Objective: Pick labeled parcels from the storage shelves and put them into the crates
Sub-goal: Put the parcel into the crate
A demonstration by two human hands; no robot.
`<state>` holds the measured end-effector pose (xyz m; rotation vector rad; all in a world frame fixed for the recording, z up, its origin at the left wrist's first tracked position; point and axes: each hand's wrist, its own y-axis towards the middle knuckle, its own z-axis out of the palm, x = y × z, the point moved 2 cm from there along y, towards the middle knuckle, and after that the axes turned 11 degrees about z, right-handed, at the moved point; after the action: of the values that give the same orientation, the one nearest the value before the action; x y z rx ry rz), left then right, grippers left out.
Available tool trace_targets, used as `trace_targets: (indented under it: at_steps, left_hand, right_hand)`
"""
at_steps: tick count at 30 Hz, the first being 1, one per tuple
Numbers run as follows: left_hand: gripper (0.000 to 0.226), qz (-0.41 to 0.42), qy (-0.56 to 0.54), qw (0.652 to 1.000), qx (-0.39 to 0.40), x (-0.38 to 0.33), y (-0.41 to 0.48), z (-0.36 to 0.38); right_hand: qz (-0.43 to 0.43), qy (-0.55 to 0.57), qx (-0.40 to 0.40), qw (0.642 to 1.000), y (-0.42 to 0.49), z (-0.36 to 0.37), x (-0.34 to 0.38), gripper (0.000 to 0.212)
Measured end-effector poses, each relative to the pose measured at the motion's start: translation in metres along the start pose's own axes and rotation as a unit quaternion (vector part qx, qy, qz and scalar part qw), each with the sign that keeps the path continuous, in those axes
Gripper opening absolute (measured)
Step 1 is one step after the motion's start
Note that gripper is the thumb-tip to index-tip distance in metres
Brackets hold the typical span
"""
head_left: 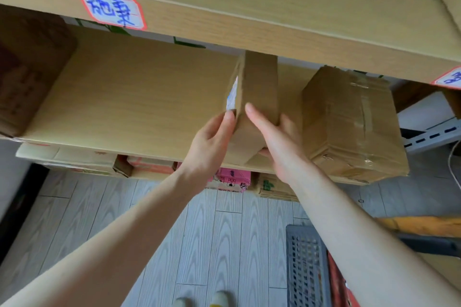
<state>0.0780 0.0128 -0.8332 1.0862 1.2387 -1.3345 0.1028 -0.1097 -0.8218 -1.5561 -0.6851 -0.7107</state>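
Parcel: narrow cardboard parcel (260, 82) stands on edge on the wooden shelf (137, 97), at its front edge; white label (232, 96) on its left face.
Left hand (212, 139): fingertips pinch the parcel's left front corner.
Right hand (280, 142): wrapped round the parcel's right side, forefinger straight, thumb underneath.
Neighbour: taped box (349, 122) just right, apart.
Floor: grey slotted crate (306, 266), lower right.

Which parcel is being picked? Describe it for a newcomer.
On the shelf below the blue handwritten label, a slim cardboard parcel stands on edge. Unlike the bulky taped box to its right, it is held by the left hand and right hand.
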Motion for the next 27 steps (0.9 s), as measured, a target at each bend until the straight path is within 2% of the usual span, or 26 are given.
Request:
trace_targets:
  at_steps: [2,4,5,6,8,9,10,12,13,15,18,20,22,27]
  left_hand:
    - [0.017,0.049,0.06,0.997,0.004,-0.001,-0.005,-0.003]
    - [0.021,0.08,0.134,0.987,-0.03,0.003,-0.006,-0.013]
    - [0.023,0.081,0.172,0.981,-0.044,0.004,-0.007,-0.018]
    - [0.029,0.078,0.221,0.971,-0.051,0.006,-0.007,-0.023]
    - [0.061,0.039,0.315,0.946,-0.061,0.007,-0.01,-0.029]
    - [0.076,-0.003,0.316,0.946,-0.071,0.008,-0.012,-0.034]
    - [0.083,-0.057,0.274,0.957,-0.079,0.007,-0.015,-0.037]
    - [0.059,-0.133,0.12,0.981,-0.081,0.011,-0.02,-0.04]
    - [0.047,-0.141,0.071,0.985,-0.073,0.014,-0.022,-0.041]
    - [0.04,-0.14,0.037,0.987,-0.066,0.019,-0.025,-0.045]
    - [0.043,-0.144,0.013,0.987,-0.068,0.023,-0.028,-0.05]
    - [0.035,-0.14,0.003,0.987,-0.078,0.025,-0.028,-0.053]
    - [0.025,-0.127,0.007,0.988,-0.092,0.029,-0.028,-0.058]
    - [0.024,-0.083,0.018,0.99,-0.112,0.031,-0.038,-0.066]
  right_hand:
    - [0.031,0.078,-0.001,0.996,-0.002,-0.003,-0.005,0.039]
    - [0.075,0.141,0.034,0.987,-0.004,-0.007,-0.013,0.044]
    - [0.087,0.167,0.05,0.981,-0.005,-0.011,-0.019,0.038]
    - [0.098,0.193,0.064,0.974,-0.005,-0.013,-0.025,0.034]
    - [0.111,0.242,0.088,0.96,-0.007,-0.016,-0.037,0.037]
    - [0.111,0.258,0.098,0.955,-0.007,-0.016,-0.042,0.041]
    - [0.112,0.269,0.113,0.95,-0.007,-0.015,-0.046,0.044]
    - [0.109,0.287,0.13,0.943,-0.008,-0.013,-0.052,0.049]
    - [0.11,0.29,0.134,0.941,-0.008,-0.012,-0.054,0.05]
    - [0.11,0.294,0.146,0.938,-0.008,-0.01,-0.057,0.054]
    - [0.109,0.293,0.141,0.939,-0.009,-0.01,-0.057,0.054]
    - [0.104,0.28,0.135,0.945,-0.009,-0.012,-0.057,0.037]
    - [0.093,0.225,0.094,0.965,-0.009,-0.017,-0.057,0.02]
    - [0.075,0.122,0.024,0.989,-0.016,-0.019,-0.059,0.015]
